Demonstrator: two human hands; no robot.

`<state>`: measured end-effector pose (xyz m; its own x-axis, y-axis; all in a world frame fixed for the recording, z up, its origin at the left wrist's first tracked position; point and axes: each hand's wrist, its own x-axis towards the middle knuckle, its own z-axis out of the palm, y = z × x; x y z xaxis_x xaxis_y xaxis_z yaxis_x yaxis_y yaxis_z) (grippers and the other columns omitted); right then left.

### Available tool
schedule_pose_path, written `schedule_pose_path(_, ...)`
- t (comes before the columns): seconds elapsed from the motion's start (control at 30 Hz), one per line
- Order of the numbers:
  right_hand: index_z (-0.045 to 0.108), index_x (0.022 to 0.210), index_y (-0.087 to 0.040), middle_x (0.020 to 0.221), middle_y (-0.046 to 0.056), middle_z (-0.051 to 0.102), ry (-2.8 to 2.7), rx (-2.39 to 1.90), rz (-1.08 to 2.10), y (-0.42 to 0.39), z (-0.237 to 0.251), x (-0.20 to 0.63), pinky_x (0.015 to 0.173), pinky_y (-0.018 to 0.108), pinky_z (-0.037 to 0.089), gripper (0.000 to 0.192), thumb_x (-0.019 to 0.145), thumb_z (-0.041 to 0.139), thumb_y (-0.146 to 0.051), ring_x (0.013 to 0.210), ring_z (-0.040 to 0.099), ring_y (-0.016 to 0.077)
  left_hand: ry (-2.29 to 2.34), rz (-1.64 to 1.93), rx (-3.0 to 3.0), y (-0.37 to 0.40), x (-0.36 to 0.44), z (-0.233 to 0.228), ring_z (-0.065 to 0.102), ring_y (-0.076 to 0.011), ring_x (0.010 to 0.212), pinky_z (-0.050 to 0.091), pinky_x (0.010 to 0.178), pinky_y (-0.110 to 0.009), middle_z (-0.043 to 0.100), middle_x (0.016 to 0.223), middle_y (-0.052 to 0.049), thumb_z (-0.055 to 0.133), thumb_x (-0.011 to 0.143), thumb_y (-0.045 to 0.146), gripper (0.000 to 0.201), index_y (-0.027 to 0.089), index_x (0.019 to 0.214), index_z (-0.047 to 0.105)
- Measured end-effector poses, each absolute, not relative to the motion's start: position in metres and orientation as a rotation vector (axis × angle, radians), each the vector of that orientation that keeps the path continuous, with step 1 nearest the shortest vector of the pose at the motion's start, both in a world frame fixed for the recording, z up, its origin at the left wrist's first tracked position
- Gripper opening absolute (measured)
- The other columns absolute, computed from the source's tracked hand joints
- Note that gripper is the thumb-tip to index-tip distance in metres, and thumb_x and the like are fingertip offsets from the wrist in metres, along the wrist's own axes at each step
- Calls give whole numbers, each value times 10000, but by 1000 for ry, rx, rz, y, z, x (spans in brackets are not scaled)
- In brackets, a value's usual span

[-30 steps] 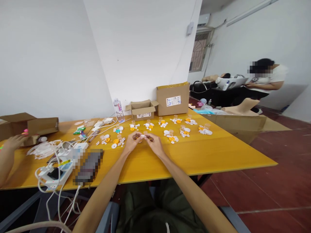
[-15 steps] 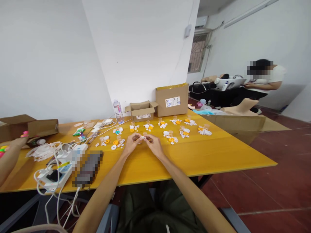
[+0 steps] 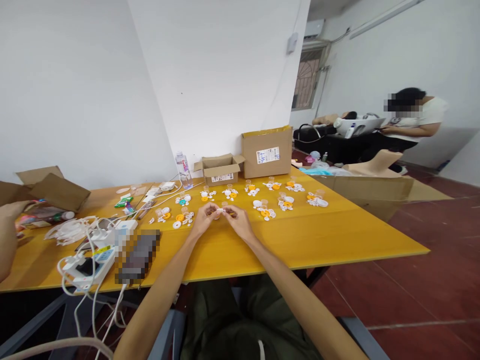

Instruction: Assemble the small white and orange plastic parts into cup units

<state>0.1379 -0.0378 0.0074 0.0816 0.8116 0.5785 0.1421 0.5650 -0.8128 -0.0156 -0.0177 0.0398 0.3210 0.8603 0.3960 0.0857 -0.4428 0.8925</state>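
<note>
Your left hand (image 3: pixel 204 218) and right hand (image 3: pixel 237 222) meet over the yellow table (image 3: pixel 300 240), wrists low on the board, which steadies fine work. Between the fingertips sits a small white part (image 3: pixel 221 212), pinched from both sides; the left grips one end, the right the other. The piece is too small to make out its shape, or whether it is one part or two being joined. It sits just above the tabletop, near your side of the spread.

Beyond your hands, small piles of white and orange parts (image 3: pixel 264 212) lie in two rough rows, each pile apart from the next, probably sorted as one set per pile so each can be taken in turn. Behind them stand a small open carton (image 3: pixel 220 170), a larger cardboard box (image 3: pixel 267 151) and a water bottle (image 3: pixel 183 169), pushed back against the wall, clear of the working strip.

To the left, a power strip (image 3: pixel 88 265) with tangled white cables (image 3: pixel 75 230) occupies the near edge. Another person's hand (image 3: pixel 13 210) reaches at an open box (image 3: pixel 52 187) at the far left. A second person sits at the back right.
</note>
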Motion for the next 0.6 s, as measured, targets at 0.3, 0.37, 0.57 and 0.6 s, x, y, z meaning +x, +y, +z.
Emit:
schedule_pose_path(0.3,731,810,-236,843,28,765,-1423,-869,651,-39,9,140,707,316,573,134,798,651,-343,751,695,202,814,1208,1777,-18,-14,41,597,-142,631,505,642,-271,643,669,2,777,714,499,345,179,747,653)
schedule_pose_path(0.37,728,808,-232,837,29,764,-1418,-869,659,-39,9,140,698,314,571,133,792,655,-342,745,696,202,816,1208,1768,-19,-14,41,594,-140,625,501,635,-268,636,662,4,779,711,501,352,177,743,647)
schedule_pose_path(0.57,728,811,-232,843,32,766,-1419,-868,657,-40,10,140,694,311,570,132,792,656,-340,752,698,203,827,1202,1737,-19,-13,42,591,-138,624,492,629,-265,629,662,7,787,698,504,363,177,739,635)
schedule_pose_path(0.6,728,812,-232,846,33,767,-1421,-866,657,-40,10,140,691,311,570,132,792,654,-339,754,699,203,828,1202,1735,-19,-13,42,587,-136,624,487,629,-263,625,660,9,787,697,503,362,178,735,631)
